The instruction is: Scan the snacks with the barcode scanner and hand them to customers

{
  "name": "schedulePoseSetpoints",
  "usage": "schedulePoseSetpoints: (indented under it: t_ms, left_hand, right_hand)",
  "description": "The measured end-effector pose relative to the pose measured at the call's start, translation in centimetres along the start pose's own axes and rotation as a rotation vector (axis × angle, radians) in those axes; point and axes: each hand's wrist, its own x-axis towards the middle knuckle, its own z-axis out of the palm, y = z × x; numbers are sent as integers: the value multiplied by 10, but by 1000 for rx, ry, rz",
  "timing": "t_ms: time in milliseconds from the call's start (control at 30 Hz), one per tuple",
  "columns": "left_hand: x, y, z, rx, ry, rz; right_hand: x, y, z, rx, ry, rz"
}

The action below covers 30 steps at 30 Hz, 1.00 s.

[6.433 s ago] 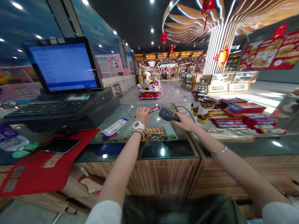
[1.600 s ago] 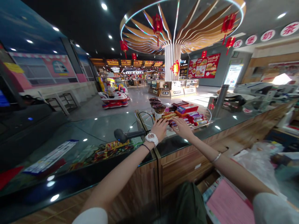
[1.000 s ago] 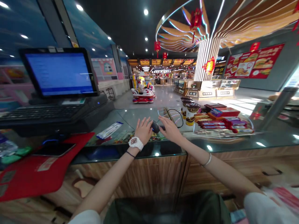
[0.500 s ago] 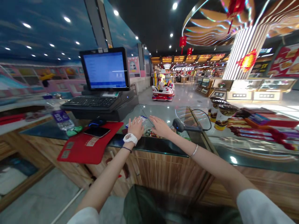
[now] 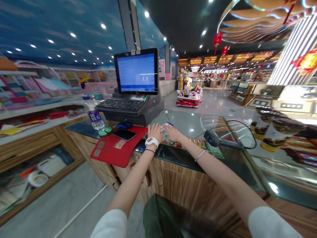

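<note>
Where the long wood-fronted counter with a dark glass top point(image 5: 180, 173) runs across the view, a black-framed monitor with a lit blue screen point(image 5: 137, 72) stands at its left, behind a black keyboard point(image 5: 121, 105). Before them a smooth red mat point(image 5: 133, 140) hangs partly over the near edge. To the right, a dark grey handheld scanner point(image 5: 213, 139) lies on the glass, trailing a looped black cable point(image 5: 253, 132).

Palm down above the counter, the bare hands are near each other but apart. The left hand point(image 5: 155, 131), just beside the mat's right edge, has its fingers spread forward; the right hand point(image 5: 172, 133) reaches leftward, and whether its fingertips pinch anything cannot be told.

Between and beyond the fingers shows a flat white packet with a dark blue end point(image 5: 168, 124), lying on the glass. Only a small strip is visible: pale along its middle, with faint markings too blurred to read, and blue at its far right tip. The hands hide the remainder.
</note>
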Motion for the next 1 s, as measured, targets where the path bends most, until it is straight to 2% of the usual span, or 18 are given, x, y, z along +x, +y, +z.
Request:
schedulePoseSetpoints:
  t_ms: [233, 367, 533, 767, 1000]
  left_hand:
    - [-3, 0, 2, 21, -75, 13]
    - [-3, 3, -1, 59, -132, 47]
    - [-3, 4, -3, 58, -105, 57]
    - [0, 4, 0, 101, -99, 61]
    - [3, 3, 0, -38, -58, 44]
  right_hand:
    - [-8, 18, 17, 33, -18, 32]
    - [-10, 15, 14, 43, -70, 78]
    - [-14, 6, 4, 49, -156, 110]
    - [-16, 4, 0, 41, -108, 111]
    - [-19, -2, -7, 41, -30, 87]
